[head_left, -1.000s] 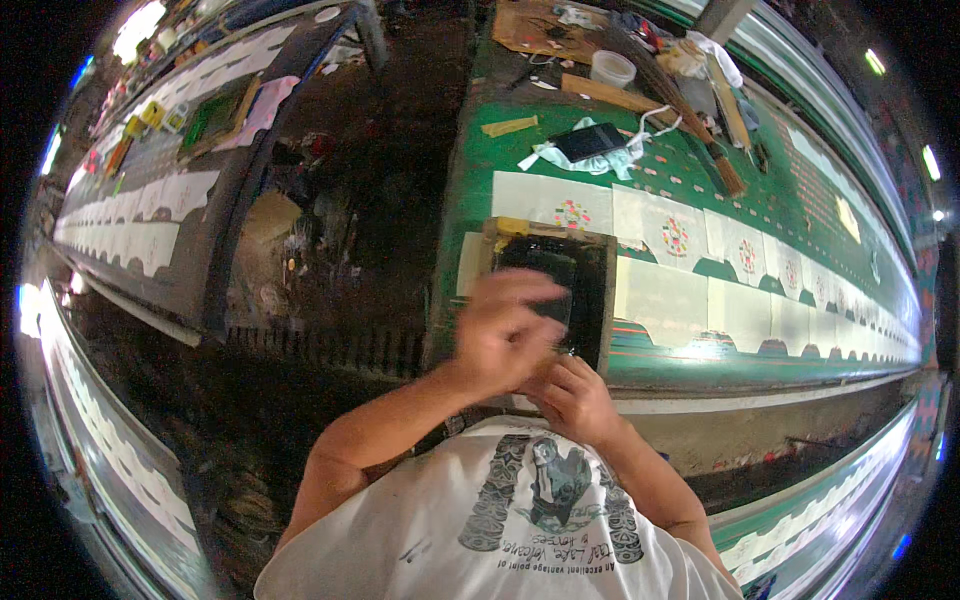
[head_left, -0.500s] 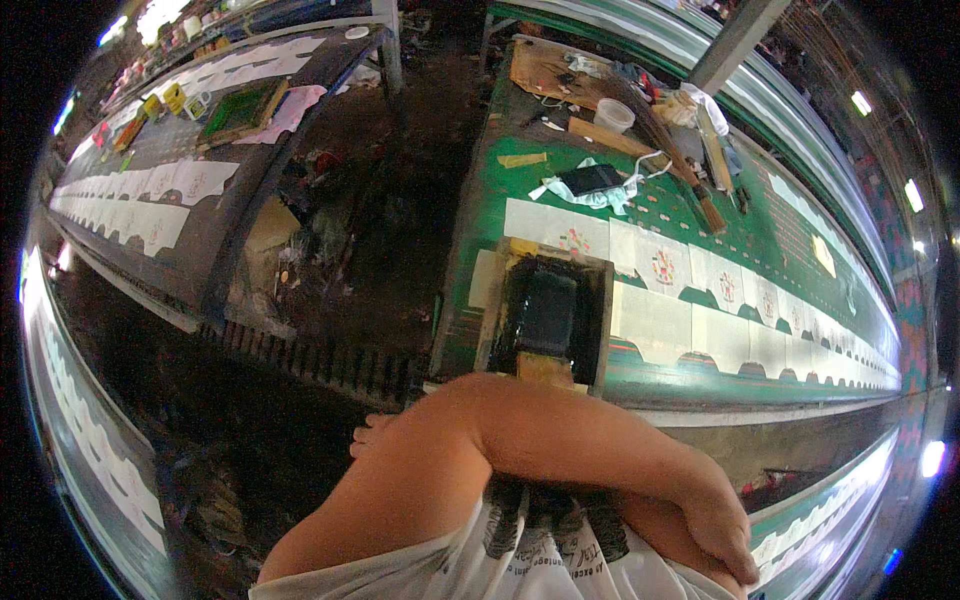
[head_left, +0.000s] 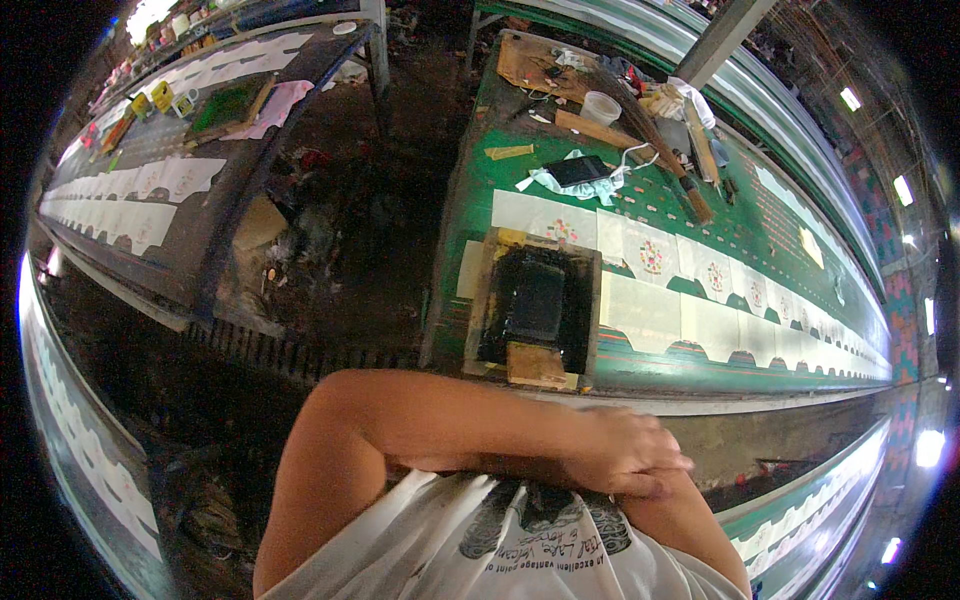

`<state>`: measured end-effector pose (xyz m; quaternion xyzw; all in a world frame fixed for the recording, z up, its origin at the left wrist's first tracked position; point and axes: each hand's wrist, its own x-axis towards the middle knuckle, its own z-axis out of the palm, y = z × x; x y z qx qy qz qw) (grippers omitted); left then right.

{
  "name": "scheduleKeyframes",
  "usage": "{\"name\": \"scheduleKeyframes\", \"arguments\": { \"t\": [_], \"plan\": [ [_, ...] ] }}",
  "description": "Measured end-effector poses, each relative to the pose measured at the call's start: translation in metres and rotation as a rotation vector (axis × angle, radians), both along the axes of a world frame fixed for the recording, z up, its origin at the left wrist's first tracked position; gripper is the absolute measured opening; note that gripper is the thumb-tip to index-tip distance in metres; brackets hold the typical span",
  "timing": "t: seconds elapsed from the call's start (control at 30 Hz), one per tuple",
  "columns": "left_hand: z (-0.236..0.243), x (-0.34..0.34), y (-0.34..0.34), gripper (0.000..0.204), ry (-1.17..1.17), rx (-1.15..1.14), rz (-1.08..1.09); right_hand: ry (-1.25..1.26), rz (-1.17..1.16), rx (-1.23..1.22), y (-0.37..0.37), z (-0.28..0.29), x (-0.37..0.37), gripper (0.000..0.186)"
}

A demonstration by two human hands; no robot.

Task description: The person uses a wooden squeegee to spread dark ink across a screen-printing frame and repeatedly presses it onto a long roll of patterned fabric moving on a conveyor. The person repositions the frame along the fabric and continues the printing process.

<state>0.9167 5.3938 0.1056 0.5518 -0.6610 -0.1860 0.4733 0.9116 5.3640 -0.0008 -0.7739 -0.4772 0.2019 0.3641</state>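
My arms are folded in front of a white shirt with dark print. Slightly blurred, my left hand (head_left: 635, 455) lies across my right arm near the elbow, its fingers extended and holding nothing. My right hand is hidden behind the left arm. Just beyond my forearms, a screen-printing frame (head_left: 594, 310) rests at the near left corner of the green table (head_left: 480, 170). Dark ink coats its inside, and a wooden block (head_left: 537, 367), perhaps a squeegee, leans at its near side. Pale cut pieces (head_left: 640, 315) run in two rows to the right, the far row bearing small coloured prints.
Beyond the frame lie a black phone-like slab (head_left: 577, 171) on a crumpled cloth, a brush (head_left: 697, 205), a white tub (head_left: 600, 107) and wooden strips. Across a dark aisle, another table (head_left: 200, 260) holds pale pieces, yellow cups (head_left: 161, 96) and a green-meshed frame (head_left: 222, 108).
My left hand has slid up and inward along my right arm. My right fingers, seen earlier beside the left elbow, are now hidden. The view has shifted slightly.
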Motion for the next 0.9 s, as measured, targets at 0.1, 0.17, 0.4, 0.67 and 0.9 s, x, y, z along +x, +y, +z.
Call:
{"name": "scheduleKeyframes", "arguments": {
  "t": [0.1, 0.17, 0.4, 0.67, 0.9],
  "plan": [
    [-0.031, 0.002, 0.046, 0.076, -0.105, 0.185, 0.108, 0.01, -0.011, 0.009, -0.003, 0.0, -0.003, 0.025],
    [-0.02, 0.013, 0.086, 0.081, -0.029, 0.423, 0.079, 0.023, 0.005, 0.02, -0.001, -0.001, -0.004, 0.025],
    [-0.046, 0.049, 0.169, 0.059, -0.016, 0.321, 0.288, -0.015, -0.078, 0.081, -0.01, 0.012, 0.004, 0.024],
    [-0.16, 0.081, 0.168, 0.04, 0.105, -0.095, 1.37, -0.372, -0.392, -0.093, -0.088, 0.024, 0.037, 0.037],
    [-0.199, 0.077, 0.152, 0.049, 0.318, -0.039, 1.431, -0.272, -0.495, -0.339, -0.08, 0.026, 0.022, 0.053]
  ]
}}
